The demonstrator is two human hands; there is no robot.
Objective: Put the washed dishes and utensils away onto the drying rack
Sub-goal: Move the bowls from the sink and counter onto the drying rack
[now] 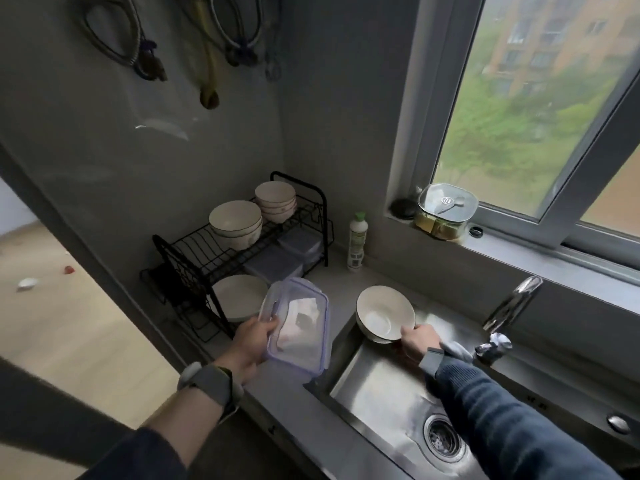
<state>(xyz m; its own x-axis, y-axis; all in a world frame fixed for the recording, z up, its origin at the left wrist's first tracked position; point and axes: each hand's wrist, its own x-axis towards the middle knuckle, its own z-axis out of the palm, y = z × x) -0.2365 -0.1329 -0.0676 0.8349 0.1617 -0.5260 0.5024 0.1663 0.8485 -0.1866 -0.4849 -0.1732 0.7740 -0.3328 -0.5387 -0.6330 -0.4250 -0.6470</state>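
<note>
My left hand (pixel 251 344) grasps a clear rectangular plastic container lid (pixel 298 323) above the table (pixel 277 389), just beside the black wire drying rack (pixel 221 247). My right hand (pixel 417 341) grips the rim of a glossy white bowl (pixel 382 313), tilted over the steel sink (pixel 388 393); its fingers are hidden behind the bowl.

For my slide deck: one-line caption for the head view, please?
Left hand holds a clear lidded container near the drying rack; right hand grips a white bowl at the sink.
</note>
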